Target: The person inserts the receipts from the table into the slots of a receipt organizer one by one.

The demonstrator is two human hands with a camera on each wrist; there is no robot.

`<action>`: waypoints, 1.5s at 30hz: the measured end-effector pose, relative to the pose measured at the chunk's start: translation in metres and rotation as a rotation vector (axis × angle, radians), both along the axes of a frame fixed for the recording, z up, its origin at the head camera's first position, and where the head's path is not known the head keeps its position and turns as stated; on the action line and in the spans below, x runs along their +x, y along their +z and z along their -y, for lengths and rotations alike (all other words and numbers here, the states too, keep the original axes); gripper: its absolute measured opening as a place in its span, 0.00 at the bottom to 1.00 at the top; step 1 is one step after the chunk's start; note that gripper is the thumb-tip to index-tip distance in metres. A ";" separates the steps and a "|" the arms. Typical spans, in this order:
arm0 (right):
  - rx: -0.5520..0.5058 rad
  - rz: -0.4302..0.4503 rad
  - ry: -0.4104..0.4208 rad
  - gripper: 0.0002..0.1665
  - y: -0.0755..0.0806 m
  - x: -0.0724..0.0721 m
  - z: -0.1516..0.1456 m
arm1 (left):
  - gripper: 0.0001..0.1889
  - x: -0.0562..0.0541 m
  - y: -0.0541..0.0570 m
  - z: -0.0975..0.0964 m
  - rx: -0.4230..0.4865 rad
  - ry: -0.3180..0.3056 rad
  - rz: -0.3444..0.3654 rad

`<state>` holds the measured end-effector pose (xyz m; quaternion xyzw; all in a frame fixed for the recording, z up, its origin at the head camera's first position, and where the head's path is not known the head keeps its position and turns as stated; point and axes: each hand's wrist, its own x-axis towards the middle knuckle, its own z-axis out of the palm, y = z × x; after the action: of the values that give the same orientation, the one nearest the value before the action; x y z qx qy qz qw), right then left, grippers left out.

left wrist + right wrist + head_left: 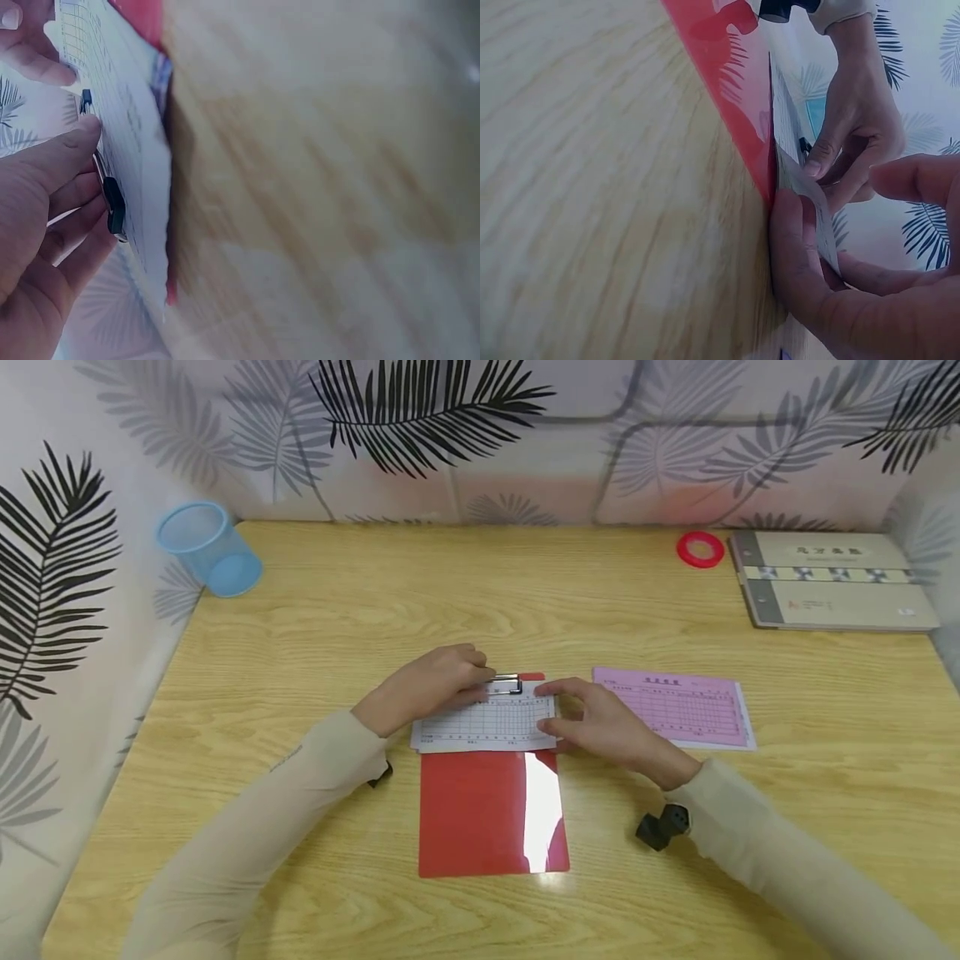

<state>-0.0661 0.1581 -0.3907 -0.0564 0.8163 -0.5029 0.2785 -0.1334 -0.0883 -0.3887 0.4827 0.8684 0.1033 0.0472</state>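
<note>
Clip (507,677) on the red clipboard (472,814), centre frame, is pinched by the left hand (431,687); white form (480,722) is touched by the right hand (603,722), thumb and index finger parted; whether gripped cannot be told.

Red clipboard (472,827): glossy, flat on the bench (337,885), a bright reflection down its lower right.
White form (472,727): printed grid, lying crosswise over the clipboard's upper part, left edge slightly overhanging; right end bent, held in the right hand's fingers (789,244).
Metal clip (506,684): at the clipboard's top, 2 black ends, pinched by the left hand's fingers (75,196).
</note>
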 end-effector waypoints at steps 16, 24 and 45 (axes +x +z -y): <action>0.327 -0.565 -0.168 0.17 0.021 0.022 -0.104 | 0.17 0.005 0.000 0.004 -0.001 0.068 0.049; 0.487 -0.636 -0.085 0.28 0.020 0.011 -0.160 | 0.16 0.003 0.001 0.006 0.010 0.082 0.053; 0.668 -0.393 0.188 0.24 0.009 -0.031 -0.186 | 0.16 0.001 -0.001 0.001 0.022 0.073 0.054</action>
<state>-0.0971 0.3445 -0.3819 -0.1325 0.9639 -0.1618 0.1649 -0.1325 -0.0889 -0.3901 0.4480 0.8828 0.1273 0.0617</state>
